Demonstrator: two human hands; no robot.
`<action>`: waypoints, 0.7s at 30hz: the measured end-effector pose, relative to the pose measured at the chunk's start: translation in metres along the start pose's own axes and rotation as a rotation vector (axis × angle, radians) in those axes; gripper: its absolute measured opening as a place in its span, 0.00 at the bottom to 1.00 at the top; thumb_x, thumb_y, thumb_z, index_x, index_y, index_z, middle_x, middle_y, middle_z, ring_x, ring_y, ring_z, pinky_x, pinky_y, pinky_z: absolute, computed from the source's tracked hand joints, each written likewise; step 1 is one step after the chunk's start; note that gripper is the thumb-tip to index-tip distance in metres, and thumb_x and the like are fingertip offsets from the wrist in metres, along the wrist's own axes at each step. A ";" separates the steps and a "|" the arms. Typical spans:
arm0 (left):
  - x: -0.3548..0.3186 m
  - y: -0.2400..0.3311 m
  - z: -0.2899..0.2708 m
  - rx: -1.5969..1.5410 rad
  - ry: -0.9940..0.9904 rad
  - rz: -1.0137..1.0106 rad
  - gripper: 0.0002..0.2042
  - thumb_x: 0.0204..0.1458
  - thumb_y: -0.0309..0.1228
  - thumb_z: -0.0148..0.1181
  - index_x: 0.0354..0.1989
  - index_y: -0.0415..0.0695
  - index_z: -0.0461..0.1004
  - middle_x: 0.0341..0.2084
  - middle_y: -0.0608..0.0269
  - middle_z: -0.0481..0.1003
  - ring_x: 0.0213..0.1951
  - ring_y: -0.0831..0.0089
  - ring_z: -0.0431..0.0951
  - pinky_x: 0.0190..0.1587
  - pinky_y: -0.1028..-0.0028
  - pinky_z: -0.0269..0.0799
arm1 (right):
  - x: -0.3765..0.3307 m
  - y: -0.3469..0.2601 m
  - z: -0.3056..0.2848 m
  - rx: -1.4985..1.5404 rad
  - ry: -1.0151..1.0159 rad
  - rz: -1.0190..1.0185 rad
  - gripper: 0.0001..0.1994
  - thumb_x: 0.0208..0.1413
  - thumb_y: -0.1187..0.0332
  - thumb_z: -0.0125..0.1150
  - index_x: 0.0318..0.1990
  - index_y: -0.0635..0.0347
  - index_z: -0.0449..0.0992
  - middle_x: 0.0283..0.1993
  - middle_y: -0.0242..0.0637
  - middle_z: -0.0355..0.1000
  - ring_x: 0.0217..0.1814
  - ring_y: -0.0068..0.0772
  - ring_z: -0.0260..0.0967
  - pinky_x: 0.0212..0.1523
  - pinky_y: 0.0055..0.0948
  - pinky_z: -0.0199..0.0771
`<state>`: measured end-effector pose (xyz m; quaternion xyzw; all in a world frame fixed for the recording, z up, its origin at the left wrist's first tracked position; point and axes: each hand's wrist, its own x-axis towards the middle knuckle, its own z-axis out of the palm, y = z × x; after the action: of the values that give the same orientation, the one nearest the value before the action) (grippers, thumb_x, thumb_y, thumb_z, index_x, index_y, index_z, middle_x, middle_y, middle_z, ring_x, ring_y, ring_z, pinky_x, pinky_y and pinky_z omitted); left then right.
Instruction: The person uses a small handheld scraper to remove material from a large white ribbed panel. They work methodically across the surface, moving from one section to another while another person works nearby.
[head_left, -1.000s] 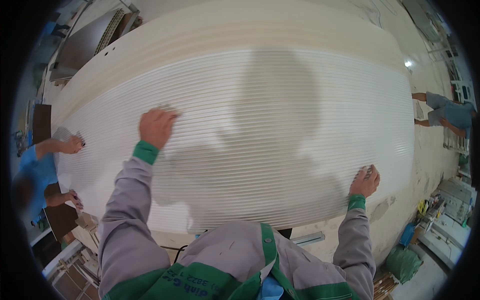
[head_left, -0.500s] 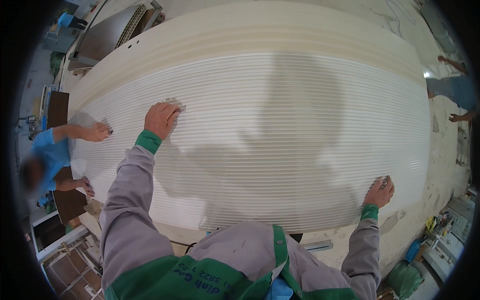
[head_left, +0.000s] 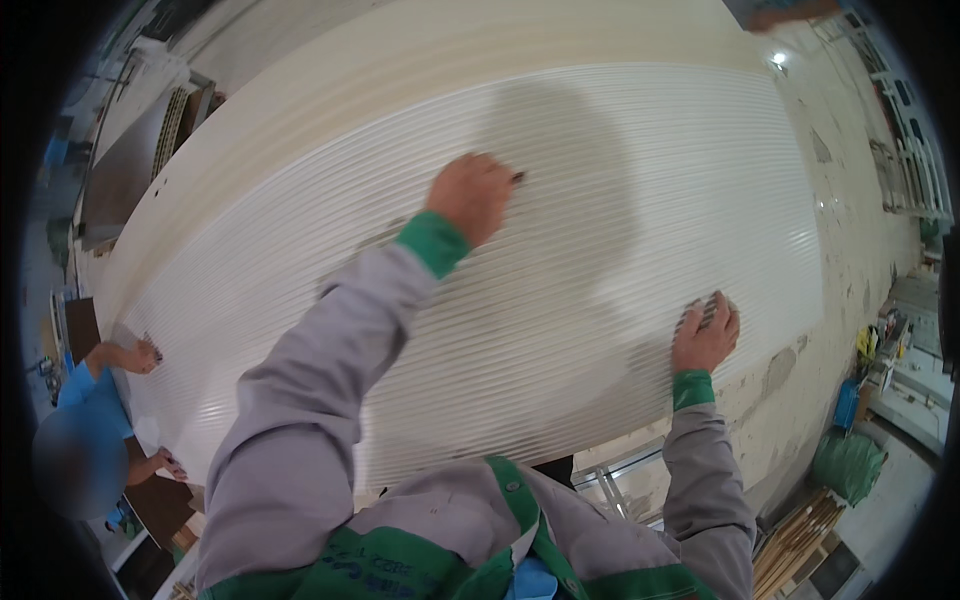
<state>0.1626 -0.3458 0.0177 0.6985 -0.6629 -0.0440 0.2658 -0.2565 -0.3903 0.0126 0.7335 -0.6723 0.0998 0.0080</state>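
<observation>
Pinching a small dark piece (head_left: 518, 178), left hand (head_left: 470, 200) is over a ribbed white panel (head_left: 740, 190), right hand (head_left: 707, 338) resting loosely, finished portion indistinguishable.

The workshop floor (head_left: 850, 270) is pale, with dark worn patches (head_left: 780, 372) along the right side. A bright spot of light (head_left: 778, 60) appears at the upper right. Pale metal racking (head_left: 900, 180) stands at the far right. Below it, a grey-white bench (head_left: 915, 395) extends along the edge; a yellow object (head_left: 867, 342) and a blue container (head_left: 846, 403) are located near its left side. A green sack (head_left: 848, 467) is positioned near a bundle of wooden strips (head_left: 797, 545). At the upper left, a large brown board (head_left: 128, 180) is visible. A dark brown panel (head_left: 82, 325) is situated lower down. Peripheral detail is blurred.
</observation>
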 end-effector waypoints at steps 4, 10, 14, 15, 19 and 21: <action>0.115 0.082 0.085 0.019 -0.075 0.026 0.08 0.60 0.33 0.56 0.37 0.45 0.81 0.37 0.56 0.79 0.44 0.57 0.79 0.48 0.59 0.75 | 0.003 -0.002 -0.003 -0.032 -0.057 0.037 0.28 0.63 0.56 0.55 0.66 0.62 0.67 0.68 0.57 0.60 0.74 0.59 0.52 0.74 0.55 0.46; 0.225 0.174 0.147 -0.012 -0.125 -0.014 0.10 0.61 0.33 0.53 0.39 0.46 0.82 0.41 0.56 0.80 0.48 0.57 0.80 0.49 0.59 0.76 | 0.005 -0.004 -0.006 0.044 -0.097 0.096 0.28 0.61 0.57 0.57 0.65 0.62 0.67 0.68 0.55 0.61 0.75 0.55 0.50 0.75 0.52 0.44; 0.209 0.155 0.133 0.008 -0.201 0.026 0.11 0.61 0.35 0.54 0.39 0.47 0.83 0.40 0.57 0.81 0.46 0.56 0.81 0.48 0.58 0.77 | 0.006 -0.007 -0.014 0.060 -0.061 0.068 0.28 0.61 0.56 0.58 0.65 0.60 0.68 0.68 0.54 0.61 0.74 0.54 0.51 0.75 0.51 0.44; 0.192 0.140 0.124 0.040 -0.165 0.039 0.10 0.61 0.36 0.54 0.37 0.47 0.82 0.39 0.57 0.81 0.45 0.56 0.81 0.47 0.57 0.76 | 0.003 -0.007 -0.016 0.043 -0.067 0.080 0.28 0.61 0.55 0.58 0.65 0.59 0.69 0.68 0.54 0.61 0.74 0.54 0.52 0.75 0.51 0.45; 0.061 0.031 0.053 0.063 -0.035 0.113 0.07 0.58 0.34 0.58 0.33 0.45 0.79 0.29 0.57 0.77 0.38 0.55 0.78 0.43 0.56 0.73 | 0.001 -0.008 -0.016 0.094 -0.014 0.050 0.27 0.61 0.54 0.57 0.64 0.59 0.71 0.67 0.54 0.62 0.73 0.56 0.53 0.75 0.51 0.46; -0.030 -0.032 -0.011 0.017 0.065 0.115 0.02 0.53 0.28 0.62 0.32 0.45 0.79 0.29 0.59 0.77 0.35 0.57 0.76 0.39 0.57 0.69 | -0.001 -0.008 -0.015 0.065 -0.003 0.054 0.26 0.62 0.54 0.56 0.63 0.59 0.71 0.66 0.55 0.63 0.73 0.56 0.53 0.75 0.51 0.46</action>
<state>0.1930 -0.3148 0.0049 0.6626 -0.6933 -0.0002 0.2835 -0.2505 -0.3861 0.0278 0.7150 -0.6884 0.1205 -0.0196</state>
